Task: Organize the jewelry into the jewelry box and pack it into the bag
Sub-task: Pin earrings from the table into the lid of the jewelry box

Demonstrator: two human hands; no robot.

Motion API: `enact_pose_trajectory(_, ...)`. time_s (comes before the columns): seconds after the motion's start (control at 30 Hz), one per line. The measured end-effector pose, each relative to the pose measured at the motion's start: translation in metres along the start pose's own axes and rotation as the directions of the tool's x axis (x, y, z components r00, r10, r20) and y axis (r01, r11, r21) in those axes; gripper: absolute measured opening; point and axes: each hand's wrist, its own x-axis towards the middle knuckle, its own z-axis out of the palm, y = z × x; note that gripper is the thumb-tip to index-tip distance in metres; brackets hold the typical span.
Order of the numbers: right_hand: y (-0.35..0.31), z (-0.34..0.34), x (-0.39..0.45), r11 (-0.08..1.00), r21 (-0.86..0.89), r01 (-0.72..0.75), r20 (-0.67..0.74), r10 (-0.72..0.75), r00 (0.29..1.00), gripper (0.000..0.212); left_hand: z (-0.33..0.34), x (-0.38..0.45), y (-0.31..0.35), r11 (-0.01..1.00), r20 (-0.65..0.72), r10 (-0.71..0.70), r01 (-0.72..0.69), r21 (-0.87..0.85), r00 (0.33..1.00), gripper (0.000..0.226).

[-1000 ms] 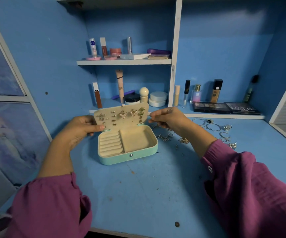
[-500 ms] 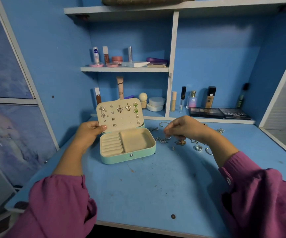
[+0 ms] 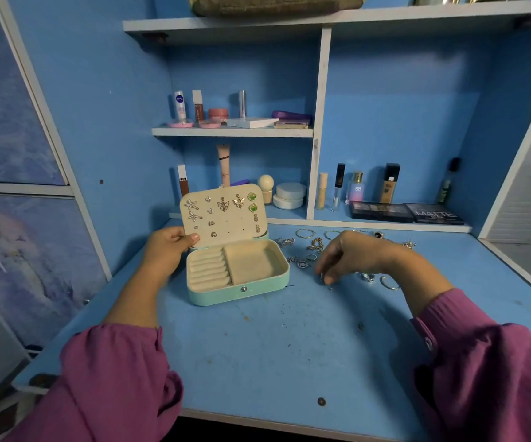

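— Teal jewelry box (image 3: 237,291): one, open on the bench (image 3: 289,346); left hand (image 3: 168,250) pinches its lid (image 3: 225,215).
— Right hand (image 3: 350,256)?
— Fingers pinch one small piece beside the scattered jewelry (image 3: 315,247).

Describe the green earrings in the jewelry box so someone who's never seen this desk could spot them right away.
On the blue desk stands an open mint-green jewelry box. On its cream lid panel, the top right corner holds two green square earrings, one above the other. Every other piece pinned there is silver or gold.
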Motion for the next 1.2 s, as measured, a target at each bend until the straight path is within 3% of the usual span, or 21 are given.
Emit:
enact_pose_trajectory(0.13,-0.004,0.004,0.002,0.999,-0.032,0.024,-0.028,-0.025,0.999,0.016,0.002,0.0,0.0,0.999,0.025,-0.025,0.024,0.029,0.999,0.015)
enact_pose_trajectory(0.3,-0.003,0.008,0.005,0.992,0.096,0.08,-0.142,-0.066,0.988,0.009,0.002,0.001,0.001,0.996,0.057,-0.046,0.042,0.082,0.997,0.021)
enact_pose_trajectory(0.6,0.001,0.011,0.009,0.98,0.148,0.131,-0.313,-0.08,0.946,0.006,-0.002,-0.002,0.005,0.996,0.1,-0.079,0.083,-0.041,0.992,0.017)
enact_pose_trajectory(1.2,-0.009,0.027,0.015,0.954,0.245,0.171,-0.351,-0.077,0.933,0.013,-0.002,0.002,0.009,0.989,0.152,-0.118,0.13,-0.074,0.981,0.019)
